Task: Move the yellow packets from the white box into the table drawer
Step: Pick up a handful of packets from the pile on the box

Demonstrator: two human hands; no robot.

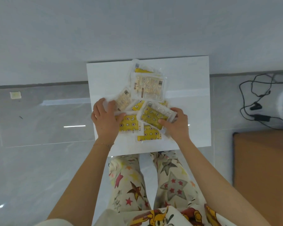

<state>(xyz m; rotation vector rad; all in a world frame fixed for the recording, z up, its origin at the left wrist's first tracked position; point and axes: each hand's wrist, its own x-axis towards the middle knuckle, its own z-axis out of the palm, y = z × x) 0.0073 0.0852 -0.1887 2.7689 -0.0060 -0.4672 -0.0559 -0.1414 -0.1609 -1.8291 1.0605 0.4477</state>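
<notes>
Several yellow packets lie in a loose pile on a white tabletop (188,75). One shows its printed back (148,88), and another lies flat at the front (149,135). My left hand (104,118) is at the pile's left side; its fingers curl over a clear-edged packet (123,99) and its thumb lies on a yellow packet (129,123). My right hand (176,124) pinches a tilted yellow packet (151,115), thumb on top and fingers behind its right edge. Neither a white box nor a drawer shows in this view.
A brown cardboard box (261,165) stands on the floor at the right. Black cables (255,103) trail across the grey tiles beyond it. My legs (153,181) are close to the table's front edge. A small pale scrap (15,95) lies on the floor at the left.
</notes>
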